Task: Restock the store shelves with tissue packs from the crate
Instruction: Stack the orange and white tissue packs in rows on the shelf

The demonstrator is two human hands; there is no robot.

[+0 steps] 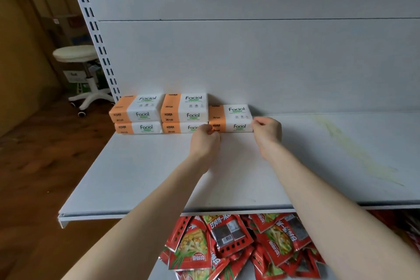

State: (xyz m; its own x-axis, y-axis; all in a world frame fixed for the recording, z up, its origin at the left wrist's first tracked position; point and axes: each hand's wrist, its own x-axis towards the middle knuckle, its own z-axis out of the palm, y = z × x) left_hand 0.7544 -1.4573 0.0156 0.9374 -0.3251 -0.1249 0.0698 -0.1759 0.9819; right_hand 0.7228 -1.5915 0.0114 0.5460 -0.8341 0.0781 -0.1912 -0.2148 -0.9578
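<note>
While the tissue pack (230, 118) is lying flat at the back of the shelf (136, 177), close against the back panel (250, 57) and touching the right-hand stack (184, 112) beside it, I am holding it at both short ends. My left hand (205, 141) is curling its fingers at the lower front corner of the orange end, seemingly pinching the wrapper there. My right hand (267, 130) is doing the same at the white end, fingers bent in against the edge.

I am judging the pack to be light and soft. It should squash under a hard squeeze and spring back, with nothing in it to break. The plastic film looks slick, so I am expecting a loose grip to slide. The ends, where the film is gathering, are giving me the surest hold.

Further left, the left-hand stack (136, 113) is also standing two packs high, so this pack is starting a third. Red snack packets (238, 241) are lying heaped on the level below. A white stool (76, 53) is standing on the floor past the upright. No crate is showing in this view.
</note>
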